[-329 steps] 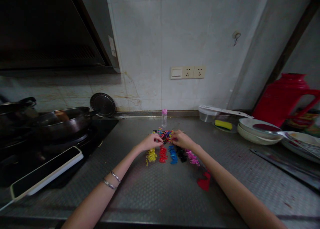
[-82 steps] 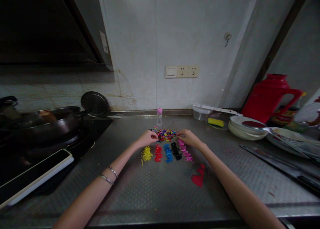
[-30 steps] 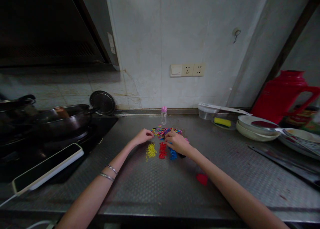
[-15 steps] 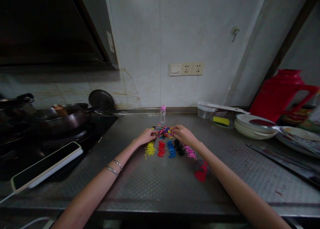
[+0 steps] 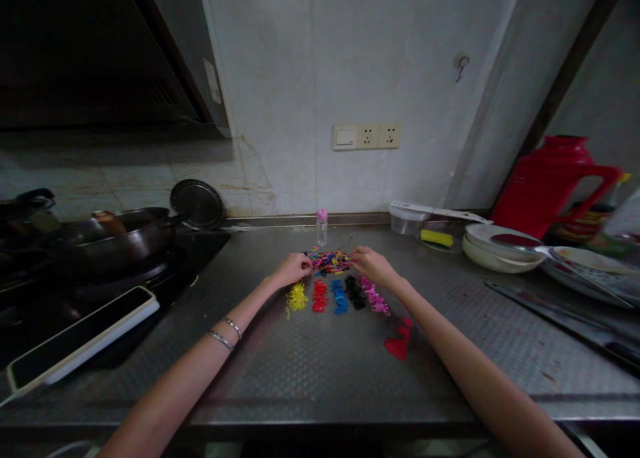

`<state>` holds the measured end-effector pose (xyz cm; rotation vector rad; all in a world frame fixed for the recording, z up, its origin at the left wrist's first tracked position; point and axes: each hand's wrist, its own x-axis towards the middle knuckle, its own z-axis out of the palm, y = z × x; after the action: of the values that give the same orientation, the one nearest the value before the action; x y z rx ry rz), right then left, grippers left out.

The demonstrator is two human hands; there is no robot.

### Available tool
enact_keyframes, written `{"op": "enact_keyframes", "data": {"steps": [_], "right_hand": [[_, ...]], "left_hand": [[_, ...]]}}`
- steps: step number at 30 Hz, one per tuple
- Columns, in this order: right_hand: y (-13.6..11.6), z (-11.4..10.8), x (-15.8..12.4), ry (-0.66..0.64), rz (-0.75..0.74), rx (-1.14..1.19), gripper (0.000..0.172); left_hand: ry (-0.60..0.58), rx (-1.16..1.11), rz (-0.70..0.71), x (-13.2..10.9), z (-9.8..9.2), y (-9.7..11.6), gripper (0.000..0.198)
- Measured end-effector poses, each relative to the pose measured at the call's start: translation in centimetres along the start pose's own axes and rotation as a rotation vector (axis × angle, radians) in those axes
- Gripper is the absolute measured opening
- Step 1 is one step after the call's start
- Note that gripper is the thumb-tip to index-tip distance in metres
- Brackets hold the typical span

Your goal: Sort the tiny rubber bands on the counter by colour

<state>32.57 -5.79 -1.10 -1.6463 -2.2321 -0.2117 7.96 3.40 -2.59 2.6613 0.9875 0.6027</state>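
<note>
A mixed pile of small coloured rubber bands [image 5: 330,261] lies on the metal counter between my two hands. At its left edge is my left hand [image 5: 293,270], fingers curled in and closed; what they pinch is too small to make out. My right hand [image 5: 371,263] meets the right edge with its fingertips drawn together, their contents hidden. In front of the pile lie single-colour groups: yellow bands [image 5: 297,297], red bands [image 5: 319,296], blue bands [image 5: 339,297], black bands [image 5: 355,293] and pink bands [image 5: 375,295].
Behind the pile stands a small clear bottle with a pink cap [image 5: 322,228]. A red heart-shaped piece [image 5: 399,339] lies near my right forearm. Left are a phone-like device [image 5: 83,338] and a pan [image 5: 120,235]; right are a yellow sponge [image 5: 437,238], bowls [image 5: 500,257] and a knife [image 5: 555,315].
My right hand has shifted slightly away from my left, and the mixed pile looks spread wider to the right. The whole view has moved slightly. My left hand stays at the pile's left edge.
</note>
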Motion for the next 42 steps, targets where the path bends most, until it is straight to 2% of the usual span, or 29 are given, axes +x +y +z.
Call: {"op": "enact_keyframes", "data": {"steps": [6, 12, 20, 25, 32, 42], "right_hand": [[0.3, 0.3, -0.1, -0.035, 0.034, -0.020, 0.022], [0.9, 1.1, -0.3, -0.031, 0.034, 0.001, 0.024], [2.5, 1.9, 0.3, -0.053, 0.050, 0.082, 0.024], [3.5, 2.1, 0.9, -0.090, 0.044, 0.106, 0.024], [2.0, 2.4, 1.1, -0.114, 0.115, 0.155, 0.023], [0.4, 2.3, 0.4, -0.108, 0.237, 0.003, 0.022]], "left_hand": [[-0.066, 0.033, 0.143, -1.1, -0.4, 2.0, 0.018], [-0.087, -0.007, 0.177, -2.1, 0.0, 2.9, 0.021], [-0.013, -0.140, 0.026, -2.1, -0.3, 2.1, 0.024], [0.025, -0.183, -0.011, -2.1, -0.2, 1.5, 0.025], [0.029, -0.170, -0.038, -2.1, 0.1, 0.1, 0.027], [0.065, -0.200, -0.104, -2.2, 0.1, -2.1, 0.027]]}}
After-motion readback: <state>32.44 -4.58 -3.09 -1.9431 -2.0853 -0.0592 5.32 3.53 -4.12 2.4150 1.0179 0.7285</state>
